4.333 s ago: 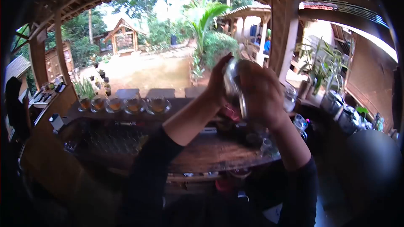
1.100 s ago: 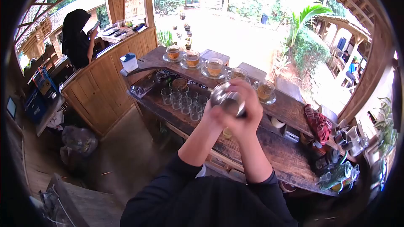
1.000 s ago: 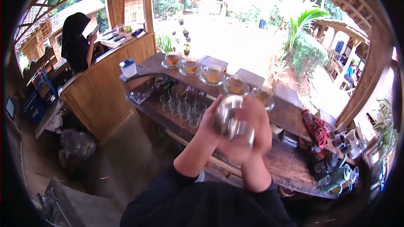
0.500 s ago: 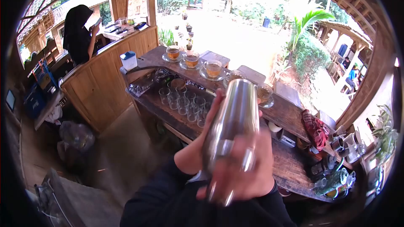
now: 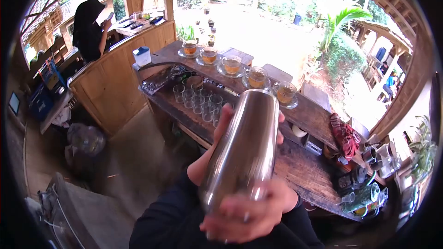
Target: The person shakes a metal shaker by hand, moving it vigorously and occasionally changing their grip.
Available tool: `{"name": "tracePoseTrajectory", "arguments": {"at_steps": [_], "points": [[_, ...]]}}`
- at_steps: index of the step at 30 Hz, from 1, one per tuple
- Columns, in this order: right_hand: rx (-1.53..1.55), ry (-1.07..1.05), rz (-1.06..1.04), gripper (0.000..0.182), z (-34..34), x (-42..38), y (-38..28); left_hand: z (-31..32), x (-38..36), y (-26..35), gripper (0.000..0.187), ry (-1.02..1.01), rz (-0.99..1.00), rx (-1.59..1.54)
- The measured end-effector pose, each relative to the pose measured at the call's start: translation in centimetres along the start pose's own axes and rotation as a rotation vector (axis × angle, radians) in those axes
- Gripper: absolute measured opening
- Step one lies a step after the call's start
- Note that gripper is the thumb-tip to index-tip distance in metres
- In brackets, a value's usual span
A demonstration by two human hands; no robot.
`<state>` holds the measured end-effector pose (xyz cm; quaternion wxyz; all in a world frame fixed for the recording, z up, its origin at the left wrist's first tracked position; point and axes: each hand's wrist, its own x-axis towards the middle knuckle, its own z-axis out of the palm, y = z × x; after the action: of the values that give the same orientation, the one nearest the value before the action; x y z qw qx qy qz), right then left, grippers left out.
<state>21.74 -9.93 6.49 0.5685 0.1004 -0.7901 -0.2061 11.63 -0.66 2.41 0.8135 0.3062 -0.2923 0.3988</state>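
Observation:
A shiny metal cocktail shaker point(image 5: 244, 143) is held tilted in front of my body, its flat end pointing away. My left hand point(image 5: 210, 154) wraps it from the left and beneath, with fingertips showing past its right side. My right hand point(image 5: 258, 210) is closed over the near end, slightly smeared by motion. Beyond the shaker, several glass cups of amber drink on saucers stand in a row along the counter ledge, among them one cup point(image 5: 256, 77) just past its far end.
Empty glasses point(image 5: 198, 103) stand grouped on the lower shelf. A red cloth point(image 5: 344, 133) lies at the right, near glass jugs point(image 5: 388, 161) and green bottles point(image 5: 367, 196). Another person point(image 5: 87, 30) in black stands at the left behind a wooden partition point(image 5: 120, 87).
The shaker and both hands have moved down and slightly left, uncovering the cups at the right end of the row. Both hands keep their grip.

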Motion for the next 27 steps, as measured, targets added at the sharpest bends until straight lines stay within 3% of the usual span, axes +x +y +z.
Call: {"name": "tracePoseTrajectory", "arguments": {"at_steps": [1, 2, 4, 5, 6, 8, 9, 10, 12, 13, 14, 16, 17, 18, 20, 22, 23, 24, 25, 26, 27], "points": [[0.004, 0.044, -0.076, 0.019, 0.1, -0.1, 0.2, -0.7, 0.3, -0.4, 0.088, -0.274, 0.157, 0.17], [0.006, 0.092, -0.154, 0.019, 0.4, -0.2, 0.5, -0.6, 0.0, 0.1, 0.091, -0.227, 0.16, 0.222], [0.039, 0.026, 0.314, 0.023, 1.3, -1.5, 0.6, -1.1, -1.4, 1.4, 0.088, 0.214, 0.031, 0.078], [0.066, -0.008, 0.371, 0.036, 2.4, -2.9, 2.7, -0.1, -1.7, 0.9, 0.082, 0.706, 0.131, -0.062], [0.091, -0.044, 0.427, 0.051, 3.4, -3.7, 5.1, -0.1, -1.8, -0.3, 0.082, 0.714, 0.137, -0.058], [0.036, 0.094, 0.744, 0.049, 4.6, -3.5, 6.0, -1.1, -1.4, -4.6, 0.078, 0.395, 0.563, -0.471], [0.049, 0.124, 0.676, 0.035, 3.7, -2.0, 5.5, -1.3, -0.9, -5.4, 0.076, 0.206, 0.763, -0.67], [0.044, 0.13, 0.665, 0.035, 3.2, -1.2, 4.5, -0.7, -1.1, -3.6, 0.076, 0.198, 0.753, -0.665], [0.063, 0.257, 0.219, 0.019, 3.0, -0.4, 0.4, 1.8, -2.7, 0.9, 0.082, 0.391, 0.041, -0.025], [0.078, 0.315, -0.005, 0.017, 2.9, -0.1, -0.5, 3.6, -2.3, 0.4, 0.087, 0.095, 0.005, -0.297], [0.086, 0.315, -0.008, 0.017, 2.6, 0.1, -0.2, 2.1, -1.7, -0.1, 0.088, -0.206, 0.232, 0.138], [0.118, 0.219, -0.079, 0.018, 1.9, 0.3, 0.6, 1.7, -2.9, 1.3, 0.084, -0.096, 0.096, -0.023], [0.199, 0.296, 0.343, 0.019, 4.0, -1.1, -0.7, 0.5, -4.1, 2.2, 0.083, 0.209, 0.11, 0.013], [0.163, 0.097, 0.3, 0.024, 3.7, -1.7, 3.0, -1.5, -4.5, 2.7, 0.072, 0.365, 0.126, 0.04], [0.222, 0.107, 0.678, 0.045, 6.4, -2.9, 5.7, -4.3, -5.9, 0.9, 0.067, 0.326, 0.236, 0.057], [0.106, 0.07, 0.729, 0.048, 5.5, -3.0, 6.1, -5.7, -6.2, 0.1, 0.056, 0.21, 0.458, 0.102], [0.155, 0.144, 0.625, 0.045, 4.6, -1.2, 5.0, -4.9, -5.5, 1.3, 0.056, 0.198, 0.456, 0.114], [0.119, -0.027, 0.537, 0.033, 2.8, 0.4, 3.2, -2.9, -4.7, 2.7, 0.063, 0.201, 0.283, 0.12], [0.134, -0.066, 0.458, 0.021, 2.4, 0.0, 1.8, -0.5, -4.1, 3.6, 0.07, 0.211, 0.115, 0.119], [0.142, 0.257, 0.231, 0.018, 4.2, 0.5, 0.3, 1.5, -3.5, 3.8, 0.078, 0.219, -0.051, 0.116], [0.058, 0.289, -0.072, 0.016, 4.0, 0.5, 0.8, 2.9, -2.9, 2.5, 0.087, 0.056, 0.121, 0.047]]}}
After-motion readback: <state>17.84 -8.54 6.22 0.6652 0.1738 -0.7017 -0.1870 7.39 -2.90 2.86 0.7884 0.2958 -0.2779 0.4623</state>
